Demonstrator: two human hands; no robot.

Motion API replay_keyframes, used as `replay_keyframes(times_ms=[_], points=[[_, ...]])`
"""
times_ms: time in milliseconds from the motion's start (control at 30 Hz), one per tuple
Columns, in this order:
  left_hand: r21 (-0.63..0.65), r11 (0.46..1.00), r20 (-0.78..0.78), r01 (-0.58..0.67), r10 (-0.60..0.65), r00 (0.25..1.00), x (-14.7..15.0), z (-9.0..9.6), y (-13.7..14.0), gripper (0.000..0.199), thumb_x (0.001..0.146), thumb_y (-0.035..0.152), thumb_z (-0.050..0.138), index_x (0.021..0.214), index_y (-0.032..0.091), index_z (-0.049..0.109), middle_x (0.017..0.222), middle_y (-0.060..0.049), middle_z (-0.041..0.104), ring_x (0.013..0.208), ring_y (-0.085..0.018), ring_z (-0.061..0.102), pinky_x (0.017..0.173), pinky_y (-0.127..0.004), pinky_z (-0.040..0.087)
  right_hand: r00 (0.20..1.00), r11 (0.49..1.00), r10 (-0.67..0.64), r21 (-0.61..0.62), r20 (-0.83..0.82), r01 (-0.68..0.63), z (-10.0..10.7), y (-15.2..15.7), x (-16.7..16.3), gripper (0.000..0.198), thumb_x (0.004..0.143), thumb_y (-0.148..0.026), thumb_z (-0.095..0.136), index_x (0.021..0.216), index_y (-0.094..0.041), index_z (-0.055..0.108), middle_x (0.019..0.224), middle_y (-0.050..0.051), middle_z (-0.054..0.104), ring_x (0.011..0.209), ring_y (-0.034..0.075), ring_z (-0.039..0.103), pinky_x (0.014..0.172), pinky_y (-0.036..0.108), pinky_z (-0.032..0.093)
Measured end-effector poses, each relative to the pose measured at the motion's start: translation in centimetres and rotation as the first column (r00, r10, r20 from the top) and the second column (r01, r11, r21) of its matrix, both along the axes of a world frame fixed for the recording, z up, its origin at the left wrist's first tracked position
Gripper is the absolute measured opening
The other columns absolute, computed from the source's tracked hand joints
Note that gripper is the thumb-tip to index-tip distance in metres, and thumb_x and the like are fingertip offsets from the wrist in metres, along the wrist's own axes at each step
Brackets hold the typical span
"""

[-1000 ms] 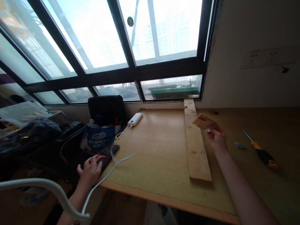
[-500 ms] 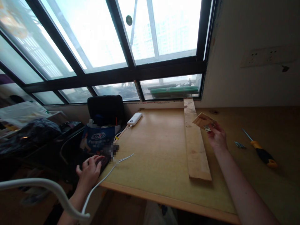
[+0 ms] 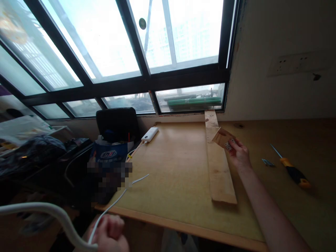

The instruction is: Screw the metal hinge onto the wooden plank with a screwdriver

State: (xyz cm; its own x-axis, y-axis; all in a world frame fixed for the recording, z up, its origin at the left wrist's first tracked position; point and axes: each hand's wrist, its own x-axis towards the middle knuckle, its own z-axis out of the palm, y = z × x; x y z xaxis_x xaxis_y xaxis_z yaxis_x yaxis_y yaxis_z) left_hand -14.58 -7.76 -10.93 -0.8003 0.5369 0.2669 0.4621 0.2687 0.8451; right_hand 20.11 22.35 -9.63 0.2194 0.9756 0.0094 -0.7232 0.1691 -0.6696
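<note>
My right hand (image 3: 240, 155) grips a small wooden board (image 3: 219, 137) above the table. A small metal piece that looks like a hinge (image 3: 229, 143) lies against its face, under my fingers. Behind and below it, a long wooden plank (image 3: 220, 171) lies flat on the table. My left hand (image 3: 111, 229) is curled closed below the table's front left edge, and nothing shows in it. A white cable (image 3: 107, 210) passes in front of its wrist. To the right lie several screws (image 3: 267, 162) and a screwdriver (image 3: 293, 170) with a yellow and black handle.
A white power bank (image 3: 150, 134) sits at the table's (image 3: 178, 196) back left. Beyond the left edge are a black chair (image 3: 117, 120), a blue bag (image 3: 110, 152) and a blurred, pixelated patch. A white curved tube (image 3: 49, 210) crosses the lower left. Windows (image 3: 183, 66) stand behind.
My left hand has drawn back from the dark item at the table's left edge and curled its fingers. My right hand has moved slightly left and tilted the small board.
</note>
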Motion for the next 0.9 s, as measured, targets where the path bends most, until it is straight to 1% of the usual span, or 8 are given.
replay_keyframes(times_ms=[100, 200, 267, 367, 433, 567, 767, 900], points=[[0.159, 0.942, 0.445, 0.295, -0.335, 0.831, 9.8, -0.3, 0.7, 0.028, 0.071, 0.055, 0.053, 0.076, 0.028, 0.056, 0.047, 0.002, 0.038, 0.042, -0.013, 0.037, 0.042, -0.027, 0.030, 1.000, 1.000, 0.028, -0.013, 0.010, -0.027, 0.2, -0.3, -0.5, 0.029, 0.053, -0.011, 0.076, 0.079, -0.016, 0.065, 0.072, -0.002, 0.067, 0.057, 0.008, 0.063, 0.054, 0.016, 0.054], [0.219, 0.712, 0.529, 0.667, -0.661, 0.532, 15.5, 1.5, 5.8, 0.028, 0.071, 0.051, 0.059, 0.074, 0.023, 0.060, 0.047, 0.001, 0.042, 0.043, -0.012, 0.040, 0.043, -0.026, 0.031, 0.999, 0.999, 0.038, -0.006, 0.018, -0.038, 0.2, -0.5, -0.9, 0.027, 0.052, -0.012, 0.077, 0.076, -0.016, 0.064, 0.070, -0.002, 0.067, 0.056, 0.008, 0.062, 0.055, 0.016, 0.055], [0.339, 0.679, 0.479, 0.651, -0.720, 0.501, 16.9, 2.8, 11.3, 0.026, 0.071, 0.045, 0.062, 0.079, 0.021, 0.059, 0.058, -0.002, 0.050, 0.052, -0.012, 0.047, 0.050, -0.025, 0.036, 0.999, 0.999, 0.041, -0.005, 0.023, -0.041, 0.0, -0.5, -1.1, 0.028, 0.051, -0.012, 0.078, 0.076, -0.016, 0.064, 0.070, -0.002, 0.066, 0.056, 0.008, 0.062, 0.054, 0.016, 0.055], [0.457, 0.744, 0.494, 0.488, -0.668, 0.556, 17.8, 3.5, 20.0, 0.039, 0.059, 0.038, 0.074, 0.086, 0.018, 0.055, 0.079, -0.006, 0.056, 0.066, -0.011, 0.053, 0.055, -0.022, 0.039, 0.998, 0.999, 0.034, -0.015, 0.061, -0.033, -0.4, -0.5, -1.8, 0.031, 0.050, -0.015, 0.079, 0.078, -0.016, 0.065, 0.069, -0.003, 0.066, 0.055, 0.007, 0.061, 0.053, 0.015, 0.054], [0.476, 0.722, 0.599, 0.502, -0.685, 0.416, 18.5, 3.2, 24.5, 0.043, 0.058, 0.041, 0.074, 0.088, 0.015, 0.054, 0.079, -0.006, 0.055, 0.060, -0.008, 0.051, 0.052, -0.020, 0.037, 0.993, 0.999, 0.027, -0.023, 0.118, -0.025, -0.7, -0.2, -2.6, 0.032, 0.050, -0.019, 0.080, 0.079, -0.016, 0.065, 0.068, -0.003, 0.065, 0.054, 0.007, 0.061, 0.052, 0.016, 0.053], [0.657, 0.528, 0.613, 0.538, -0.790, 0.026, 20.0, 2.2, 29.0, 0.048, 0.062, 0.044, 0.070, 0.094, 0.011, 0.057, 0.078, -0.005, 0.057, 0.055, -0.007, 0.050, 0.047, -0.019, 0.033, 0.965, 0.999, 0.034, -0.020, 0.260, -0.030, -0.6, 0.7, -4.2, 0.034, 0.050, -0.029, 0.080, 0.078, -0.015, 0.066, 0.068, -0.001, 0.066, 0.056, 0.010, 0.061, 0.053, 0.020, 0.051], [0.640, 0.636, 0.623, 0.431, -0.758, 0.193, 19.8, 0.2, 30.3, 0.045, 0.058, 0.041, 0.073, 0.089, 0.010, 0.060, 0.072, -0.004, 0.058, 0.054, -0.007, 0.049, 0.043, -0.018, 0.032, 0.615, 0.989, -0.149, 0.105, 0.774, 0.109, -0.5, 1.9, -4.6, 0.038, 0.058, -0.046, 0.071, 0.078, -0.014, 0.070, 0.065, 0.006, 0.068, 0.057, 0.018, 0.061, 0.052, 0.026, 0.046], [0.598, 0.719, 0.624, 0.353, -0.695, 0.359, 18.5, -1.4, 31.0, 0.042, 0.058, 0.043, 0.071, 0.083, 0.011, 0.060, 0.066, -0.002, 0.056, 0.048, -0.006, 0.047, 0.041, -0.018, 0.032, 0.472, 0.977, -0.211, 0.166, 0.856, 0.136, -0.8, 3.3, -4.1, 0.039, 0.063, -0.048, 0.066, 0.081, -0.015, 0.071, 0.065, 0.007, 0.068, 0.056, 0.019, 0.060, 0.051, 0.026, 0.045]])
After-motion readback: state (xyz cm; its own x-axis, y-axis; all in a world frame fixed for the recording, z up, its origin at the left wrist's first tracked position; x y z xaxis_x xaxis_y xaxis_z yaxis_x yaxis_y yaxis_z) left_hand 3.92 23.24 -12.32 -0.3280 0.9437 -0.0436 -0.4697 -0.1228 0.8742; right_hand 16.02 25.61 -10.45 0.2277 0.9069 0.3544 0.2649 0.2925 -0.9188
